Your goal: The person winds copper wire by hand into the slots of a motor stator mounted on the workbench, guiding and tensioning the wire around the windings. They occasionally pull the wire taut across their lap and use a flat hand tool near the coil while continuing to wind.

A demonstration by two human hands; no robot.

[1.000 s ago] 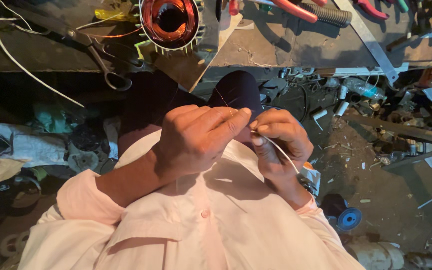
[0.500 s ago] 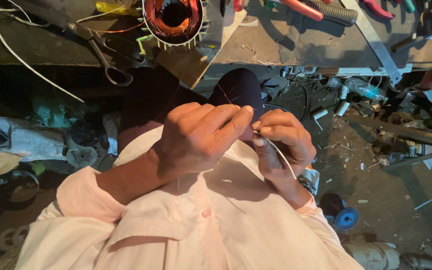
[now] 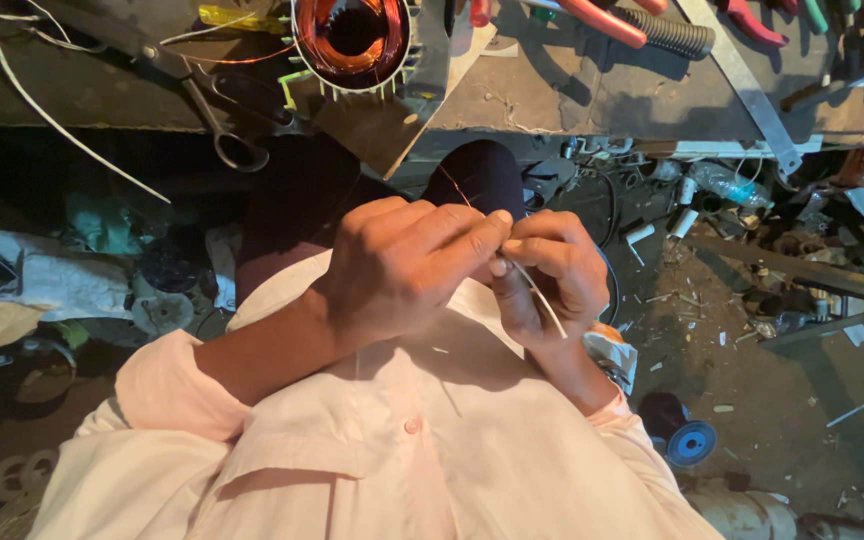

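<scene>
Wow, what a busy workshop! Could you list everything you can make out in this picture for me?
motor stator with copper winding: one, copper and silver, workbench top centre
scissors: one, dark metal, bench left of the stator
pliers: one clearly seen, red handles, bench top right
ribbed hose: one, black, beside the pliers
workbench: one, dark and worn, across the top
white cable: one, hanging off the bench at left
blue spool: one, floor lower right
thin white sleeve: one, pinched between both hands
copper wire: one strand, reddish, running up from the fingers
left hand: pinch grip on the sleeve
right hand: pinch grip on the sleeve
</scene>
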